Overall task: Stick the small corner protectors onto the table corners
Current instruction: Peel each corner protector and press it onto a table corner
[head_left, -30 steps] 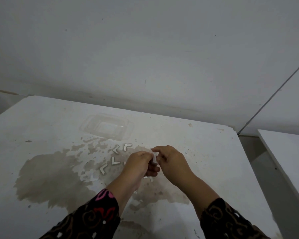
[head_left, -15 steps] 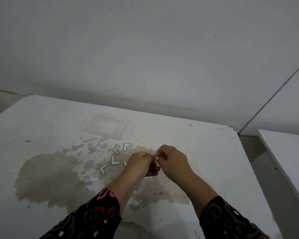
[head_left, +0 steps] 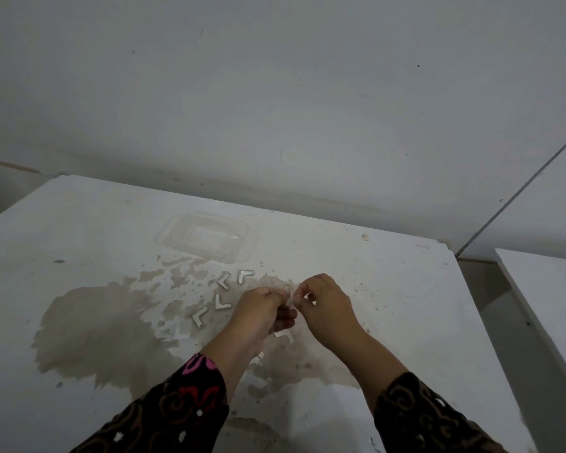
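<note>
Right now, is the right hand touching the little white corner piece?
Touching. The head view shows the right hand pinching the corner protector; the left hand grips it too.

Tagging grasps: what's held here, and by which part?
One small corner protector, pinched between the fingertips of the left hand and right hand. It's too small to tell which part each grip takes.

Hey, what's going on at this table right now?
A person's left hand and right hand pinch one small corner protector above the stained white table, perhaps peeling its backing. More L-shaped protectors lie loose on the table, near a clear plastic container. No visible corner has one yet.
</note>
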### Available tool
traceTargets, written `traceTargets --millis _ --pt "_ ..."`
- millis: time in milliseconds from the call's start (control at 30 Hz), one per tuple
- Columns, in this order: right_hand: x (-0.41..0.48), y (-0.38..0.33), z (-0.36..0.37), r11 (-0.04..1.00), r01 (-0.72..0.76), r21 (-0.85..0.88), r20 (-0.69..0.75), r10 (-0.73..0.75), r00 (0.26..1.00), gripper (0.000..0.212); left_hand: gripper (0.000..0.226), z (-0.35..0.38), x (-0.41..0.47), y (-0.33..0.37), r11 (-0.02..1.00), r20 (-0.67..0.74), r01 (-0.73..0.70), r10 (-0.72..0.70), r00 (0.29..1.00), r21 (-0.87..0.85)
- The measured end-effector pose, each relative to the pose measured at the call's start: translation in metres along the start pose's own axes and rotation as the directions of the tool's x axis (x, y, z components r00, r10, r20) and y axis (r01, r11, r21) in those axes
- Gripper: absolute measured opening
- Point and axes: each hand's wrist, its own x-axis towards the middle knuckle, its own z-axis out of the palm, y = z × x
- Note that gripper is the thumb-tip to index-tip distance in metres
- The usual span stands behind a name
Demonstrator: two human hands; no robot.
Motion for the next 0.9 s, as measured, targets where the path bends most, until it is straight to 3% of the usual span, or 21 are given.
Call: traceTargets --millis 167,533,733,900 --pt "0.000 0.005 -0.005 0.985 -0.072 0.158 -0.022 0.077 0.997 0.013 0.010 -0.014 0.009 0.000 0.998 -0.080 -0.011 0.006 0.997 -0.065" --pt "-0.001 0.005 0.001 0.995 -0.092 0.047 0.086 0.088 0.992 0.029 0.014 -0.025 0.013 0.003 0.990 -0.158 -0.069 0.049 0.986 -0.124" --pt "-0.002 0.013 -0.001 0.958 -0.150 0.245 0.015 0.151 0.988 0.013 0.009 -0.020 0.006 0.004 0.985 -0.072 -0.068 0.058 0.996 -0.155" --pt "-0.010 0.018 -0.005 0.947 -0.111 0.300 0.016 0.111 0.994 0.027 0.008 0.000 0.001 0.003 0.989 0.043 -0.037 0.044 0.998 -0.147"
